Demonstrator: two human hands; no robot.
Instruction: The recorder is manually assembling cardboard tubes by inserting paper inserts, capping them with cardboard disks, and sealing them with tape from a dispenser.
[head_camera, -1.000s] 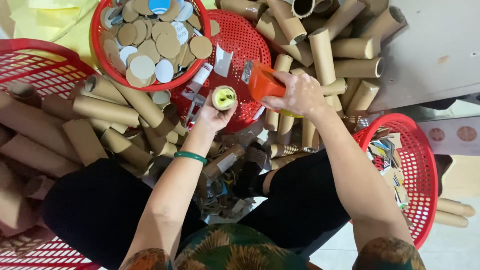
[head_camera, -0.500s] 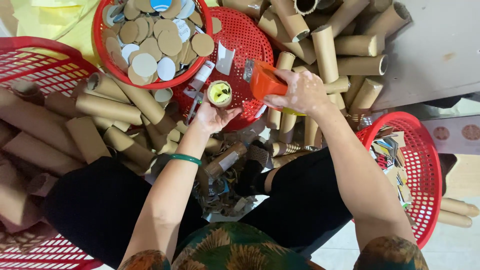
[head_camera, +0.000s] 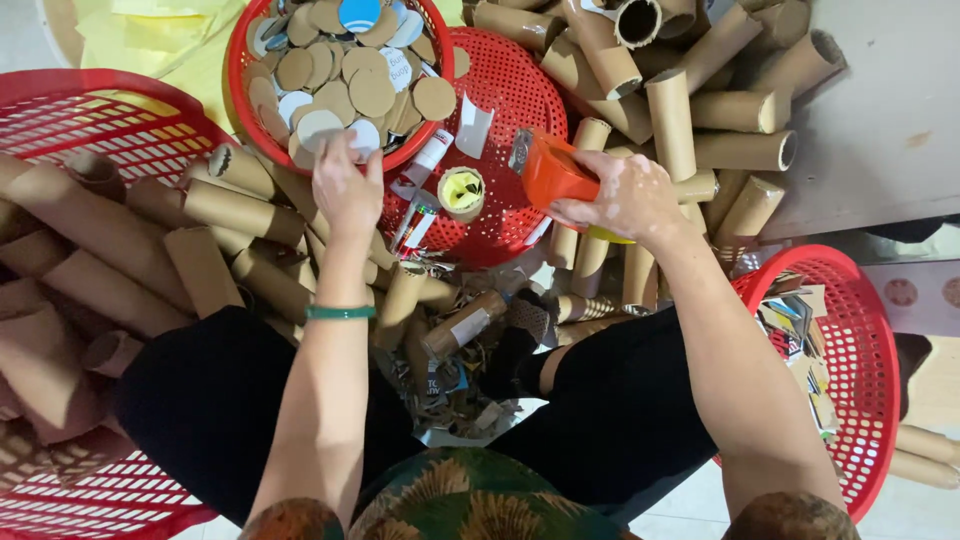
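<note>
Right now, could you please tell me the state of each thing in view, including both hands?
left hand: reaching into the disc basket, fingers on a white disc
right hand: gripping the orange tape dispenser
disc basket: heaped with cardboard discs
small tape roll: lying flat on the upturned red basket
cardboard tubes: piled loose

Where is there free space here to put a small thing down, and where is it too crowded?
Free patches: the grey tabletop right of the stacked brown cardboard tubes, and the upturned red perforated tray around the small yellow-lined cup. Crowded: the round red basket of cardboard discs and the scrap-littered floor.
</note>
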